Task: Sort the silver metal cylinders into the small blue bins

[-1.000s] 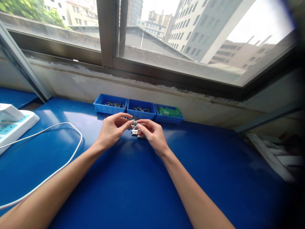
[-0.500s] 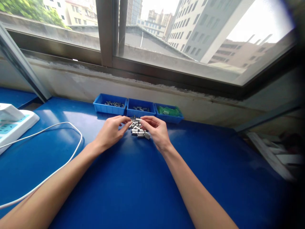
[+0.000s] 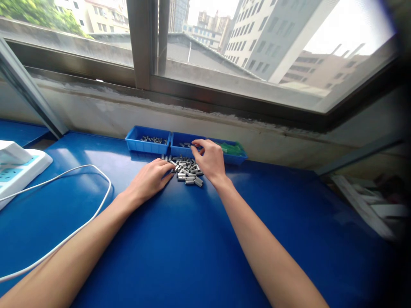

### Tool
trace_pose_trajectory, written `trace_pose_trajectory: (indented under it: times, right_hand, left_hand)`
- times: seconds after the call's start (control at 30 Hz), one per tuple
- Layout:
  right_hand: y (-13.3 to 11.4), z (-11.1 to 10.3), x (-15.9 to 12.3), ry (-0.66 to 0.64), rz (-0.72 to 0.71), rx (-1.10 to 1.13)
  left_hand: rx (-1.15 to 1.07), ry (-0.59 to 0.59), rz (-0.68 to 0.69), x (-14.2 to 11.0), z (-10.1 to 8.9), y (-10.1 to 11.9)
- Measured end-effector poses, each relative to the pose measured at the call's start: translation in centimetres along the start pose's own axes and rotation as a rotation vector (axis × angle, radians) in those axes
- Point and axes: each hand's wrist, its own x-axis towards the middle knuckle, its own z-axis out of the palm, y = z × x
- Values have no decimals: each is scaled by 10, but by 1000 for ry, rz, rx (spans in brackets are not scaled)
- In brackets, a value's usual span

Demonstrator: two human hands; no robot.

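Observation:
On the blue table lies a loose pile of small silver metal pieces (image 3: 189,171), short and bar-like. My left hand (image 3: 152,177) rests at the pile's left edge, its thumb apart from the fingers and the fingertips touching the pieces. My right hand (image 3: 210,160) is raised over the front of the middle blue bin (image 3: 180,149), thumb and fingers pinched together. Whatever those fingertips hold is too small to make out. A few similar metal pieces lie inside the middle bin, partly hidden by my right hand.
Left of the middle bin stands a blue bin (image 3: 147,146) of small metal parts; on its right, another bin (image 3: 236,159) holds green material. A white power strip (image 3: 28,169) and white cable (image 3: 107,188) occupy the table's left side. A window frame rises behind.
My right hand has moved up and away from the pile to the middle bin. My left hand has lowered slightly onto the pile's edge, its thumb and fingers spreading.

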Motion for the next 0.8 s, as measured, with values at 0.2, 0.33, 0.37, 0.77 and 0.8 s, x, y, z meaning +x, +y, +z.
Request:
trace_pose_trajectory:
  times: [0.2,0.33,0.37,0.77,0.8]
  right_hand:
    - [-12,-8,-36,-76,-62,181]
    - [-10,-12,-56,-125,-105,233]
    - [-9,-12,-59,-122,-109,233]
    - [-10,-10,-61,-172,-98,251]
    - [-10,-11,-61,-179,-94,249]
  left_hand:
    - [38,2,34,2,4,2]
    - [64,-14,83,2,2,2]
    - [66,-17,81,2,1,2]
    - [-23,-25,34,2,2,-1]
    - [-25,-20,34,2,2,-1]
